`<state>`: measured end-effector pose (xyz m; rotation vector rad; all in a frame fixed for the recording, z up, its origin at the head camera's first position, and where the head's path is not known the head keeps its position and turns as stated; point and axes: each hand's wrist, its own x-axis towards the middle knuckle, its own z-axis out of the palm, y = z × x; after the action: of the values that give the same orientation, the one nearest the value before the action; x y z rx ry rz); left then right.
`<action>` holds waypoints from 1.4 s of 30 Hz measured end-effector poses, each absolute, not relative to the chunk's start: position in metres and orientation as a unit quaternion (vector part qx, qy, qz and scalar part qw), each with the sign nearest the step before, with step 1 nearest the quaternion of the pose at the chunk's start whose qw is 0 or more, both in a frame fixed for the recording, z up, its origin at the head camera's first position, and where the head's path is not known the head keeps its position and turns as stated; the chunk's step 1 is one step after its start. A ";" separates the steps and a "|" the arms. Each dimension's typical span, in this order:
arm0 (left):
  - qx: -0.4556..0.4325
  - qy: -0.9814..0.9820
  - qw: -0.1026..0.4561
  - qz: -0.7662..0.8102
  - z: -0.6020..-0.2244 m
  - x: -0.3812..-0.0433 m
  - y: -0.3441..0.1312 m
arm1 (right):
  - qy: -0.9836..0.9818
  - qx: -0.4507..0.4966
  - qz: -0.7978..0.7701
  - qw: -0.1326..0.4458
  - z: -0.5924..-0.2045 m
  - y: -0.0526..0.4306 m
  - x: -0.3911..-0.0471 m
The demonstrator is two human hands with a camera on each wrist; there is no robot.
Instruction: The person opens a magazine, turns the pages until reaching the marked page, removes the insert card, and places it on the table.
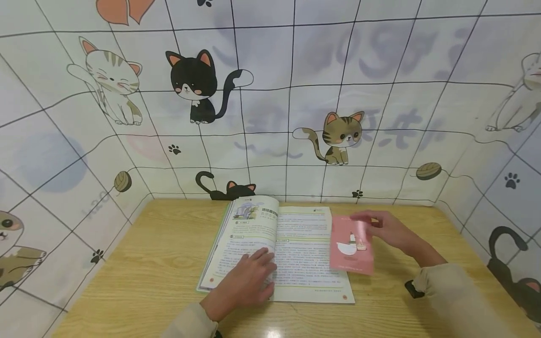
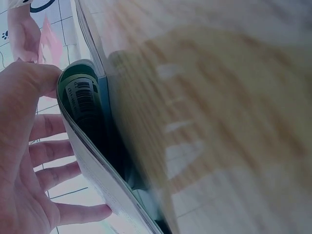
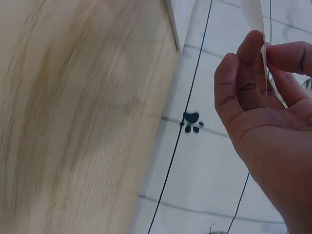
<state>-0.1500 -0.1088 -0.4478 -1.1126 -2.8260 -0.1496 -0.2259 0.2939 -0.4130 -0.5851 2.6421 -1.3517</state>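
Observation:
An open book [image 1: 310,253] with printed pages lies on the table. My left hand [image 1: 249,279] rests on its lower middle, by the fold, with fingers fairly straight. In the left wrist view that hand [image 2: 29,146] lies along the page, thumb at the book's lower edge, and a green cover with a barcode [image 2: 82,95] shows inside the curve. My right hand [image 1: 389,230] pinches the upper right edge of a pink card [image 1: 351,251] printed with a white bowl and a bottle. The card overlaps the right page in the head view. Edge-on in the right wrist view, it sits between thumb and fingers [image 3: 226,85].
The wooden table [image 1: 148,253] meets a cloth backdrop [image 1: 270,108] with grid lines and cartoon cats at its back and sides. A black strap piece [image 1: 414,289] shows at the right sleeve.

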 end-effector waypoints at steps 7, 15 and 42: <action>-0.367 -0.927 0.052 -0.056 -0.449 -0.150 -0.108 | 0.902 -0.178 -0.393 0.026 -0.415 0.330 -0.218; -0.369 -0.926 0.055 -0.055 -0.449 -0.150 -0.107 | 0.910 -0.168 -0.377 0.033 -0.428 0.354 -0.209; -0.373 -0.924 0.071 -0.046 -0.452 -0.150 -0.109 | 0.932 -0.204 -0.295 0.051 -0.454 0.344 -0.201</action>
<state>-0.1497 -0.1087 -0.4519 -1.1234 -2.7786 -0.1394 -0.2010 0.3445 -0.4538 -0.6205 2.8372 -0.8992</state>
